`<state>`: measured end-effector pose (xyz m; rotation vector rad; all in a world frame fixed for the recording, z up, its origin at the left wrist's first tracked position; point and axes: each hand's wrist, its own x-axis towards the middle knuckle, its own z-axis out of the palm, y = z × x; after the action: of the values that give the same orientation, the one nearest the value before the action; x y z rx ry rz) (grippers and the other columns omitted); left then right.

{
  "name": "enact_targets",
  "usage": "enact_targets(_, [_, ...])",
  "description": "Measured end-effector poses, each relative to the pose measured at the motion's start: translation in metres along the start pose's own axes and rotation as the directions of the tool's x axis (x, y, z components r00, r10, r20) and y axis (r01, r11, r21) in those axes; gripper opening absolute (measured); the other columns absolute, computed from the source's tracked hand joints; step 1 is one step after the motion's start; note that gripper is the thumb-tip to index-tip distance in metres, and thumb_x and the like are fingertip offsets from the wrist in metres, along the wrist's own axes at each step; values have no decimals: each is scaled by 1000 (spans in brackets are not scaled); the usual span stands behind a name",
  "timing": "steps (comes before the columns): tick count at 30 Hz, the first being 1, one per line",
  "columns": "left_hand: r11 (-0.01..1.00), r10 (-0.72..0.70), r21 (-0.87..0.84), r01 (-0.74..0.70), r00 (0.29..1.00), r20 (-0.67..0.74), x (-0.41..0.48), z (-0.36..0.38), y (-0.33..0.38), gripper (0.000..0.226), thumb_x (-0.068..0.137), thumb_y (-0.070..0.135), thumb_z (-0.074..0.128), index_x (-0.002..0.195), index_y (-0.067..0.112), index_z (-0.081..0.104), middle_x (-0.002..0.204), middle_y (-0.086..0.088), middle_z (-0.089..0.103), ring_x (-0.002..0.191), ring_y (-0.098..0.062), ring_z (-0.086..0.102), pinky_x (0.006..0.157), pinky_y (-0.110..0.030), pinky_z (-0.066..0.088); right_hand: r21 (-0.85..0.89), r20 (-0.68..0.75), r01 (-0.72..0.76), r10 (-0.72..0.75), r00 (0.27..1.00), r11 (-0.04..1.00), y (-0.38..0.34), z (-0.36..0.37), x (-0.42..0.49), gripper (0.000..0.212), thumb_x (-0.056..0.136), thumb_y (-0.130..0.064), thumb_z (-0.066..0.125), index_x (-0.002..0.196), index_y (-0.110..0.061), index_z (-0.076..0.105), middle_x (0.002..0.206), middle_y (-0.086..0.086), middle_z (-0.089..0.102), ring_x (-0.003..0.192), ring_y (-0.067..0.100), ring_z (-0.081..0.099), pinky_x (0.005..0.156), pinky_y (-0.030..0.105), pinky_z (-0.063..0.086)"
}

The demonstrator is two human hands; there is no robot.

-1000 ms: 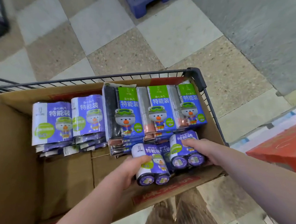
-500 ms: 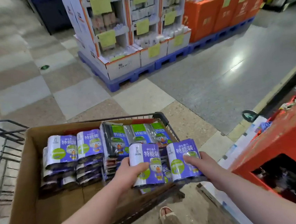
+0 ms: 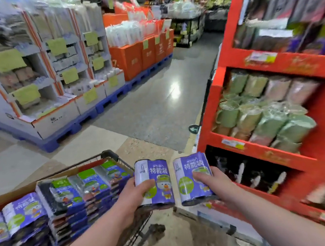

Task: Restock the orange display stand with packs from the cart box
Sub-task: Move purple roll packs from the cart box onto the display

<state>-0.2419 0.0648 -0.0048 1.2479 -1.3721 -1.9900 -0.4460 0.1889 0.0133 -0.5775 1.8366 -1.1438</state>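
Left hand (image 3: pixel 139 190) grips one purple pack (image 3: pixel 155 181), right hand (image 3: pixel 212 179) another (image 3: pixel 192 177). Feel light, film likely slippery; hold mid-body, thumbs across front.

- Bright, even light is filling the scene; a glare patch is shining on the glossy grey floor (image 3: pixel 156 111).
- Motion blur is smearing the tall orange-red cardboard display stand (image 3: pixel 291 65).
- Wide-angle lens is bending the edges.

Bare left hand (image 3: pixel 138 192) and bare right hand (image 3: pixel 210 179). Also bare: left forearm (image 3: pixel 100 232), right forearm (image 3: pixel 265 210), uncovered as far as the view's bottom edge. Fingernail detail too blurred to tell.
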Motion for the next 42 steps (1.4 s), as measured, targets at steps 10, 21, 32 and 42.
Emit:
enact_targets(10, [988, -7, 146, -44, 944, 330, -14, 190, 2, 18, 90, 13, 63, 107, 13, 64, 92, -10, 76, 78, -25, 73, 68, -34, 59, 157, -315, 34, 17, 949, 987, 50, -166, -84, 31, 87, -31, 67, 111, -11, 65, 97, 6, 75, 86, 23, 72, 72, 32, 58])
enact_targets(21, [965, -3, 233, -122, 880, 475, -55, 416, -15, 46, 74, 49, 76, 111, 23, 67, 108, -8, 72, 117, -30, 59, 98, -50, 48, 206, -512, 113, 9, 859, 972, 102, -371, -175, 36, 88, -39, 64, 113, -14, 65, 98, 4, 75, 86, 19, 72, 66, 27, 53])
enact_targets(32, [962, -2, 212, -171, 775, 631, -78, 557, -11, 26, 88, 20, 66, 113, 12, 64, 97, -10, 75, 80, -26, 72, 71, -34, 58, 239, -612, 169, 13, 791, 956, 118, -486, -218, 32, 91, -40, 60, 110, -15, 63, 92, -1, 73, 70, 6, 71, 51, 17, 49])
enact_targets(42, [973, 95, 59, -223, 621, 778, -35, 691, 43, 19, 91, 12, 58, 108, 10, 66, 92, -9, 76, 71, -20, 72, 74, -36, 57, 184, -723, 224, -22, 691, 957, 71, -600, -196, 31, 90, -40, 60, 105, -14, 69, 89, 5, 76, 76, 19, 73, 67, 31, 58])
